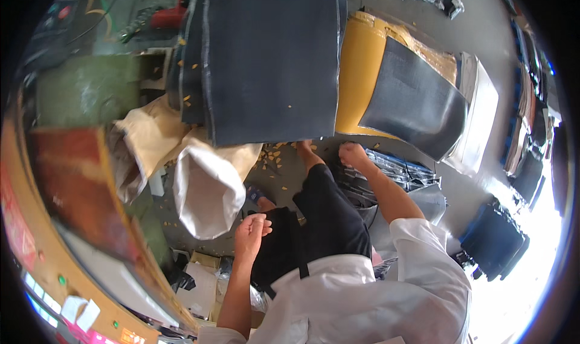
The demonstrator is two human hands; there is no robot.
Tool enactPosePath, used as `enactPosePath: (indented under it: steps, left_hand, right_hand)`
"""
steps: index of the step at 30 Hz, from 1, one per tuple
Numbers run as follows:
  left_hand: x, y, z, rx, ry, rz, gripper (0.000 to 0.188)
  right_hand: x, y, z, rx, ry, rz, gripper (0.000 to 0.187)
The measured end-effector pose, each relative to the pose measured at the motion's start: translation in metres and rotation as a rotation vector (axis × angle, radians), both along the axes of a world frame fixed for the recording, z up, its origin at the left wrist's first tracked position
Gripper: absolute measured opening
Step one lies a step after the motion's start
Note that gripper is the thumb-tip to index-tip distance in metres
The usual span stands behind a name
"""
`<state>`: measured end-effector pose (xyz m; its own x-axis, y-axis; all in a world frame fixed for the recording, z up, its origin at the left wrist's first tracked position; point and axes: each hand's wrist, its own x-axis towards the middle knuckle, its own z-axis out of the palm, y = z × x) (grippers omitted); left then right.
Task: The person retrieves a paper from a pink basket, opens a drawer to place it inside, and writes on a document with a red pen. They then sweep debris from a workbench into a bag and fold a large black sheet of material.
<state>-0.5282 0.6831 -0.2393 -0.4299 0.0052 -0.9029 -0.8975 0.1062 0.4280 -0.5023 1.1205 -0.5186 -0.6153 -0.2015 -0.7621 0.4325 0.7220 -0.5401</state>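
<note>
My left hand (252, 232) hangs by my black-trousered leg (329, 214) with its fingers curled in and nothing in it. My right hand (353, 154) reaches forward as a closed fist, with nothing visible in it. It is just over a heap of blue-grey denim pieces (396, 172) on the floor. It is also close under the lower edge of a big dark denim sheet (269, 60). My bare foot (305, 146) stands on the grey floor among small yellow scraps (275, 155).
An open white sack (205, 193) and a beige cloth (148, 135) lie to my left. A yellow wrapped bundle (359, 72) with a dark denim piece (414, 102) over it lies ahead to the right. Blue fabric stacks (495, 238) sit far right, and a wooden bench edge (78, 187) runs along the left.
</note>
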Motion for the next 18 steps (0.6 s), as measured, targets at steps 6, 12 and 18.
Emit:
enactPosePath:
  steps: [6,12,18]
  left_hand:
    - [-0.05,0.054,-0.081,-0.096,-0.13,-0.057,0.029]
    - [-0.054,0.072,-0.113,-0.143,-0.255,-0.136,0.031]
    - [-0.08,0.083,-0.13,0.014,-0.188,-0.182,0.03]
  right_hand:
    - [-0.098,0.023,-0.127,0.277,-0.01,-0.619,0.052]
    - [-0.109,-0.001,-0.15,0.414,-0.044,-0.617,0.063]
    - [-0.14,0.003,-0.104,0.076,-0.359,-0.78,0.038]
